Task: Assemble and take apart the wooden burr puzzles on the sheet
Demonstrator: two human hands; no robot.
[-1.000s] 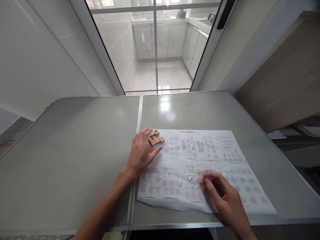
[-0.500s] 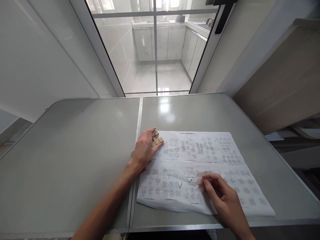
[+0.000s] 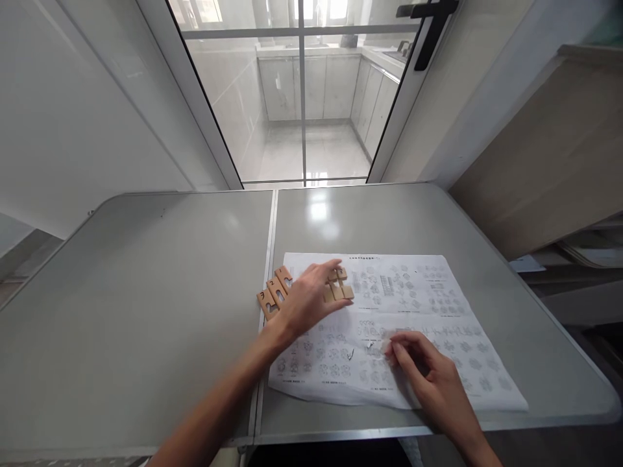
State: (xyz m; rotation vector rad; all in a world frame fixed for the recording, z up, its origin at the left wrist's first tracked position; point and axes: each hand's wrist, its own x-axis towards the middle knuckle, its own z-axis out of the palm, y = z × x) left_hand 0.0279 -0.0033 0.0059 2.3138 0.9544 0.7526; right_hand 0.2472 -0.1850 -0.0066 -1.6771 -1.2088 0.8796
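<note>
A glossy, plain grey tabletop (image 3: 146, 292) has silvery edging and a matching silver strip (image 3: 272, 233) across it. The white paper sheet (image 3: 341, 320) carries rows of small grey printed figures, many rounded, with darker lines of lettering. The wooden blocks (image 3: 337, 292) are pale tan; the flat wooden pieces (image 3: 275, 292) are a warmer orange-brown, marked with dark numerals. Beyond, the door handle (image 3: 427, 40) is black, and the cabinets (image 3: 335, 84) are whitish with faint grey streaks.
</note>
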